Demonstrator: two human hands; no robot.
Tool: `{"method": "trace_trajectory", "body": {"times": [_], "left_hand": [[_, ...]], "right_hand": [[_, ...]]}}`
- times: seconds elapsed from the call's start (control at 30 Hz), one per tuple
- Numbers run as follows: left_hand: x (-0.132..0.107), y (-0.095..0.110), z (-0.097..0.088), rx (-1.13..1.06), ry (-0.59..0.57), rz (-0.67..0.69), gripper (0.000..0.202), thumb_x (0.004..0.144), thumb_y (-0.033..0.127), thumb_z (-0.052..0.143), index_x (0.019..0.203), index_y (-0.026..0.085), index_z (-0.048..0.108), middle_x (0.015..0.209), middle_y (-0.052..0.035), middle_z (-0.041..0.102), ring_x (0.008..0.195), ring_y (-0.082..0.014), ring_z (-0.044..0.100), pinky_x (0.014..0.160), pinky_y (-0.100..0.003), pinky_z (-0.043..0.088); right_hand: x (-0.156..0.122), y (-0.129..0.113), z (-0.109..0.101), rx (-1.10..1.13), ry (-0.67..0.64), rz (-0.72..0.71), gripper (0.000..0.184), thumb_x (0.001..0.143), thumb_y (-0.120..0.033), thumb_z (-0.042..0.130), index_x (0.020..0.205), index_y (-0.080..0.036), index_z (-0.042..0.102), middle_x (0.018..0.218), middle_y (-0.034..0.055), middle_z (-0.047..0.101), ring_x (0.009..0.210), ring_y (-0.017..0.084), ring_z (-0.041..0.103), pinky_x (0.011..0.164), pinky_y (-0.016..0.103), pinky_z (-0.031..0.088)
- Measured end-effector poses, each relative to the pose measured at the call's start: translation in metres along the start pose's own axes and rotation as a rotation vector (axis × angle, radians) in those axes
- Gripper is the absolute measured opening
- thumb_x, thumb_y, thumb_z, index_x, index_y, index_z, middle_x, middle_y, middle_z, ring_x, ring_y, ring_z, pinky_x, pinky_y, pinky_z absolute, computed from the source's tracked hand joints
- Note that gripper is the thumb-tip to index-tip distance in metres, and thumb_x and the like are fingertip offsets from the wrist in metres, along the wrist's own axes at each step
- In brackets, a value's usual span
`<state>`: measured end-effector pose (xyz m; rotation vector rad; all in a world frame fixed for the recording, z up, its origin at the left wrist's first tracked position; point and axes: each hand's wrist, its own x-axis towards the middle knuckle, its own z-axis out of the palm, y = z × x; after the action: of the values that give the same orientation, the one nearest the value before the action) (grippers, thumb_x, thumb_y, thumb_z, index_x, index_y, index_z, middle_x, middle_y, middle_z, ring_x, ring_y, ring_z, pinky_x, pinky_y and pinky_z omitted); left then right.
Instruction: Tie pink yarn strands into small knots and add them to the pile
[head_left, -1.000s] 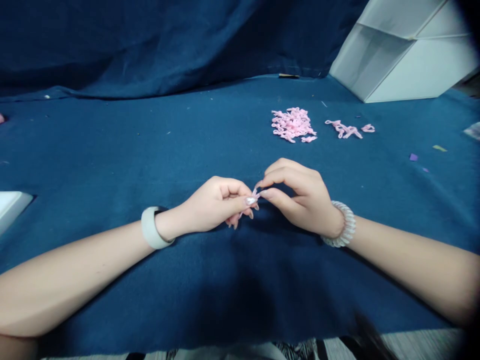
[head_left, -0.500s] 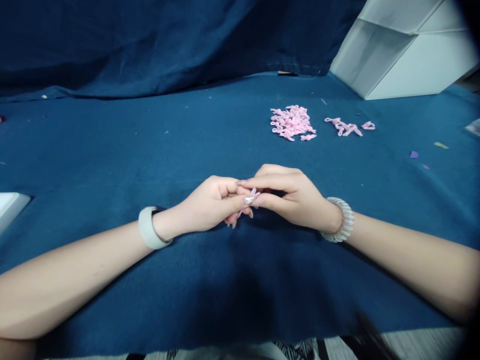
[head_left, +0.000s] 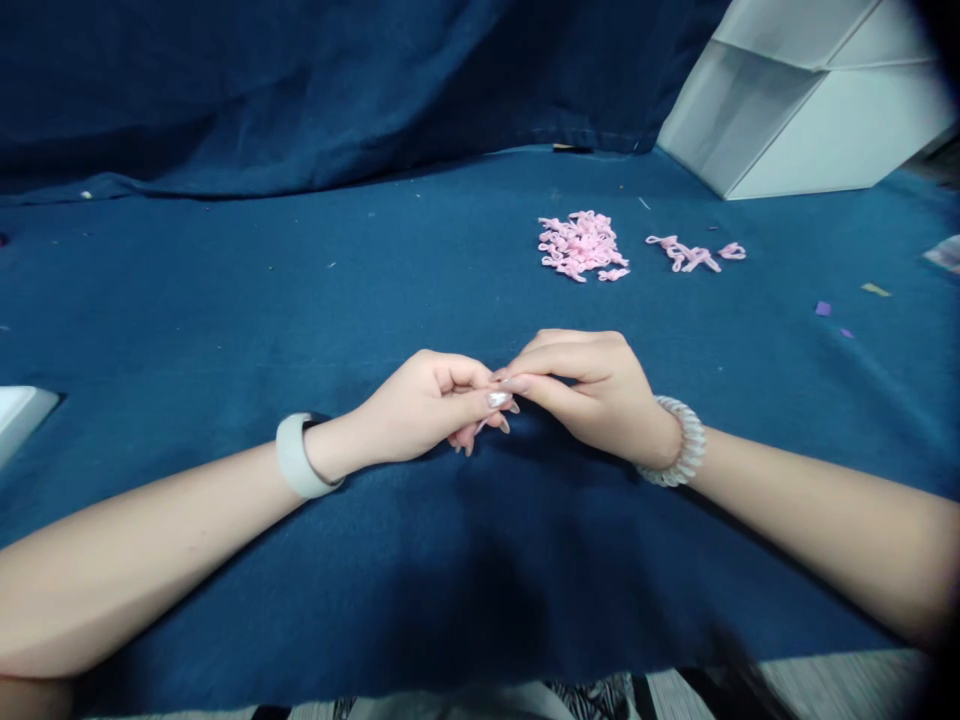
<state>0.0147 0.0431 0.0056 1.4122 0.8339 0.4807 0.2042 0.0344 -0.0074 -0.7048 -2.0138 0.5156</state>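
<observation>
My left hand (head_left: 427, 408) and my right hand (head_left: 589, 395) meet at the fingertips above the blue cloth (head_left: 225, 300). A small pink looped piece (head_left: 480, 426) sits between them, mostly hidden by my fingers, with only a sliver showing under the left fingertips. A heap of similar pink loops (head_left: 581, 245) lies ahead, beyond my right hand. A looser row of pink pieces (head_left: 686, 255) lies to its right. My left wrist wears a pale band (head_left: 296, 456), and my right wrist a clear coil bracelet (head_left: 679, 442).
A white angular box (head_left: 802, 110) stands at the far right, before a blue cloth backdrop (head_left: 300, 90). A white flat object (head_left: 19, 418) lies at the left edge. Small purple (head_left: 823, 308) and yellow (head_left: 875, 290) scraps lie on the right.
My right hand has closed in on my left fingertips, and its fingers now cover most of the pink piece that showed clearly before.
</observation>
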Motion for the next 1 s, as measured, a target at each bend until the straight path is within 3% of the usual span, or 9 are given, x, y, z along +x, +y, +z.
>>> {"method": "trace_trajectory", "body": {"times": [0.2, 0.33, 0.5, 0.57, 0.73, 1.0], "left_hand": [[-0.0011, 0.0007, -0.0014, 0.025, -0.017, 0.001, 0.019, 0.081, 0.028, 0.065, 0.073, 0.011, 0.066, 0.05, 0.0007, 0.059, 0.042, -0.0058, 0.053, 0.045, -0.014, 0.044], [-0.0008, -0.0029, -0.0014, -0.015, 0.012, 0.003, 0.016, 0.079, 0.027, 0.067, 0.074, 0.012, 0.067, 0.057, -0.0005, 0.063, 0.042, -0.006, 0.055, 0.044, -0.014, 0.045], [-0.0011, -0.0055, -0.0005, -0.053, 0.043, 0.021, 0.016, 0.079, 0.026, 0.067, 0.074, 0.012, 0.066, 0.065, -0.0011, 0.067, 0.042, -0.0038, 0.053, 0.042, -0.012, 0.042], [-0.001, -0.0055, -0.0006, -0.035, 0.056, 0.032, 0.016, 0.08, 0.026, 0.066, 0.074, 0.011, 0.066, 0.064, -0.0013, 0.066, 0.042, -0.0037, 0.053, 0.042, -0.012, 0.042], [-0.0009, -0.0049, -0.0007, -0.044, 0.055, 0.024, 0.018, 0.08, 0.027, 0.067, 0.073, 0.011, 0.065, 0.061, -0.0009, 0.065, 0.041, -0.0042, 0.053, 0.042, -0.012, 0.042], [-0.001, -0.0049, -0.0024, -0.011, 0.041, 0.033, 0.024, 0.083, 0.029, 0.064, 0.071, 0.009, 0.064, 0.05, 0.0005, 0.059, 0.04, -0.0035, 0.051, 0.042, -0.011, 0.039]], "right_hand": [[0.0, -0.002, -0.0005, -0.037, -0.003, 0.014, 0.015, 0.086, -0.017, 0.06, 0.075, -0.016, 0.071, 0.07, 0.0013, 0.07, 0.064, 0.009, 0.062, 0.062, 0.02, 0.049], [0.0003, -0.0024, 0.0004, 0.04, -0.009, 0.109, 0.014, 0.086, -0.017, 0.06, 0.076, -0.016, 0.069, 0.072, 0.0011, 0.069, 0.065, 0.008, 0.062, 0.062, 0.02, 0.048], [-0.0006, 0.0025, -0.0003, 0.235, 0.118, 0.288, 0.018, 0.088, -0.028, 0.057, 0.077, -0.014, 0.054, 0.069, 0.0006, 0.058, 0.057, 0.008, 0.053, 0.054, 0.021, 0.044], [-0.0014, 0.0046, -0.0009, 0.254, 0.086, 0.301, 0.021, 0.088, -0.031, 0.056, 0.076, -0.015, 0.051, 0.068, 0.0003, 0.054, 0.057, 0.008, 0.051, 0.053, 0.021, 0.042], [-0.0026, 0.0041, -0.0018, 0.127, -0.09, 0.228, 0.02, 0.09, -0.029, 0.053, 0.078, -0.013, 0.053, 0.068, 0.0005, 0.055, 0.058, 0.007, 0.047, 0.054, 0.02, 0.039], [-0.0051, 0.001, -0.003, -0.03, -0.036, 0.023, 0.005, 0.086, -0.016, 0.055, 0.086, -0.012, 0.052, 0.067, -0.0005, 0.057, 0.057, 0.005, 0.05, 0.055, 0.016, 0.041]]}}
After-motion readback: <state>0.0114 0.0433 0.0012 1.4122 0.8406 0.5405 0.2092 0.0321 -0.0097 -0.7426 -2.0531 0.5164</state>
